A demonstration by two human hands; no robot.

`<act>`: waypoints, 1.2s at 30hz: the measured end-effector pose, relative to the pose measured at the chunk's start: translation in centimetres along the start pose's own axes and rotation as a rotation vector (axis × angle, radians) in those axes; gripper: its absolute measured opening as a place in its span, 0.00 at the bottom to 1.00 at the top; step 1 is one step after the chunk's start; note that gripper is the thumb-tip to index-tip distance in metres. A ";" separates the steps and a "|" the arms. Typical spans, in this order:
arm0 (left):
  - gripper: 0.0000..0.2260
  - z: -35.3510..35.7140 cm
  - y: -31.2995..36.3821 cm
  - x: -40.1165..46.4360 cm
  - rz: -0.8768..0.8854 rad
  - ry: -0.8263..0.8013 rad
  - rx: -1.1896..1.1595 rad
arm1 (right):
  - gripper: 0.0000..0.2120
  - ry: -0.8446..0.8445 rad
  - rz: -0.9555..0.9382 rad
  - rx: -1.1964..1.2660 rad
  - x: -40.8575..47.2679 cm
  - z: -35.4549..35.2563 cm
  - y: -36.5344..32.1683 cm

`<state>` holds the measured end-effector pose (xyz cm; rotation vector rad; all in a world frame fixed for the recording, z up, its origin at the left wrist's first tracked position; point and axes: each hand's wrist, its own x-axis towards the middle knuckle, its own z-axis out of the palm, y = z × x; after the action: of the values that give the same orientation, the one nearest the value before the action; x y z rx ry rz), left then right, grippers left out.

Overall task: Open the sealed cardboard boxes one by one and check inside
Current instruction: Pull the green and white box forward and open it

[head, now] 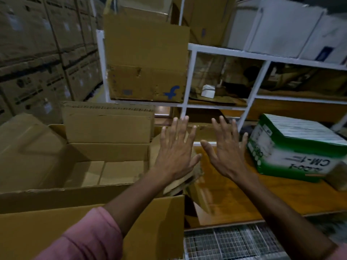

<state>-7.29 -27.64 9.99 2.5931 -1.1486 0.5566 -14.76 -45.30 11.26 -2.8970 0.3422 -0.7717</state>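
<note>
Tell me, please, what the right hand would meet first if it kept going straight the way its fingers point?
Probably the white shelf frame just beyond the right hand, whose fingers point up and away toward it; depth is unclear, so it might pass into the open bay.

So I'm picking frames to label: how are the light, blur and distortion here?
Head view: dim, warm light, with deep shadow in the shelf bays behind the white rack. The green-and-white box and the right edge smear with motion blur; the left hand and right hand are fairly sharp. Wide-angle bending tilts the rack posts and the stacked cartons.
</note>
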 end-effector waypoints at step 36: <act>0.37 26.4 36.2 31.2 0.174 -0.331 -0.064 | 0.34 -0.260 0.264 -0.057 5.4 2.1 54.2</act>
<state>-8.88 -81.70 2.68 2.6104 -1.4765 0.1192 -19.22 -98.87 2.47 -2.8721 0.7056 -0.3456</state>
